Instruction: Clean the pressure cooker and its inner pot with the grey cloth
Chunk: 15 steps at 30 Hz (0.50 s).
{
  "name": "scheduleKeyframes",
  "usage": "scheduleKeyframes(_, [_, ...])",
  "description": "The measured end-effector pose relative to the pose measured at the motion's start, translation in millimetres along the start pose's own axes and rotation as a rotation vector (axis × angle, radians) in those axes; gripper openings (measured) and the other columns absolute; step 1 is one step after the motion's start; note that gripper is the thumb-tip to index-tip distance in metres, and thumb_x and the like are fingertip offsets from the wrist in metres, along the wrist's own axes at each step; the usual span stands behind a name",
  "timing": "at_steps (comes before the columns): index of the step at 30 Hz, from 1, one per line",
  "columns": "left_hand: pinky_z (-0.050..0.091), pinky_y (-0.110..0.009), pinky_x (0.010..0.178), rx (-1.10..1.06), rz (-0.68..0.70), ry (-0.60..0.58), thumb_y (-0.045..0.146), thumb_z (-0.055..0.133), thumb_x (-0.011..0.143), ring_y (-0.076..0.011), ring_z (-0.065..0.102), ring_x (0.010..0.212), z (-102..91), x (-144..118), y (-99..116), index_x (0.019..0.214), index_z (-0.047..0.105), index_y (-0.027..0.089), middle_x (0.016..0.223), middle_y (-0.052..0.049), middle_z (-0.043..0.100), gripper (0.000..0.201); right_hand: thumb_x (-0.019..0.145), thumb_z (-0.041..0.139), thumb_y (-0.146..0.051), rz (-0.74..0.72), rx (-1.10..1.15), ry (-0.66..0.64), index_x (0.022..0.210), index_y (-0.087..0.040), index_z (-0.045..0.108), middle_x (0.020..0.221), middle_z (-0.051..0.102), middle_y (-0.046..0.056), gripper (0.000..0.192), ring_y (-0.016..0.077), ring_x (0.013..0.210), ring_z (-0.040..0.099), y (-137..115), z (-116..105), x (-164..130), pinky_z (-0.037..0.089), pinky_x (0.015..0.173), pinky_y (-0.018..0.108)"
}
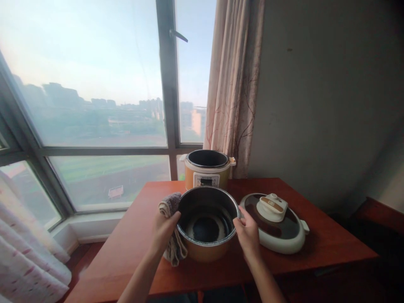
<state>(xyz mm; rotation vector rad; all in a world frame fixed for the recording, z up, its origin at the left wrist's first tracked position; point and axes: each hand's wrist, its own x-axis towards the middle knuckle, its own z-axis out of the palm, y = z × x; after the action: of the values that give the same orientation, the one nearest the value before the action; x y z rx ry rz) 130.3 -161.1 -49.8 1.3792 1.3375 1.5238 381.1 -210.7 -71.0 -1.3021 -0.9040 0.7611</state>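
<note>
I hold a metal inner pot (206, 223) with a dark inside just above the red-brown table (135, 235). My left hand (164, 231) grips its left rim together with a grey-beige cloth (172, 206) that hangs down past the pot's side. My right hand (248, 233) grips the right rim. Behind the pot stands the yellow cooker body (206, 170), open and hollow, with a small panel on its front.
The cooker's white and dark lid (274, 221) lies flat on the table to the right of the pot. A large window (94, 105) is behind the table, a curtain (232, 84) hangs at its right, and a grey wall (325, 105) is on the right.
</note>
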Motion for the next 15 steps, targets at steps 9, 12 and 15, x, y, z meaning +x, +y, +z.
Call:
scheduleKeyframes(9, [0.054, -0.041, 0.097, -0.062, 0.030, -0.006, 0.026, 0.075, 0.068, -0.0309, 0.071, 0.103, 6.5, 13, 2, 0.109, 0.073, 0.017, 0.107, -0.009, 0.077, 0.042, 0.070, 0.057, -0.035, -0.044, -0.044, 0.024, 0.140, 0.003, 0.051, 0.054, 0.050, -0.007, 0.080, 0.0129, 0.050, 0.040, 2, 4, 10, 0.035, 0.050, 0.024])
scheduleKeyframes(12, [0.053, -0.042, 0.099, -0.069, 0.036, -0.002, 0.028, 0.076, 0.068, -0.0318, 0.070, 0.106, 6.8, 12, 4, 0.104, 0.073, 0.017, 0.107, -0.009, 0.077, 0.038, 0.071, 0.057, -0.034, -0.045, -0.041, 0.025, 0.139, 0.002, 0.051, 0.055, 0.053, -0.005, 0.077, 0.0136, 0.051, 0.042, 5, 5, 10, 0.036, 0.051, 0.025])
scheduleKeyframes(15, [0.053, -0.043, 0.100, -0.124, -0.003, -0.025, 0.033, 0.079, 0.068, -0.0330, 0.069, 0.111, 6.3, 10, 6, 0.106, 0.073, 0.016, 0.109, -0.012, 0.077, 0.042, 0.072, 0.057, -0.034, -0.045, -0.033, 0.021, 0.135, -0.001, 0.057, 0.057, 0.054, -0.005, 0.071, 0.0132, 0.051, 0.043, 5, 5, 10, 0.036, 0.051, 0.024])
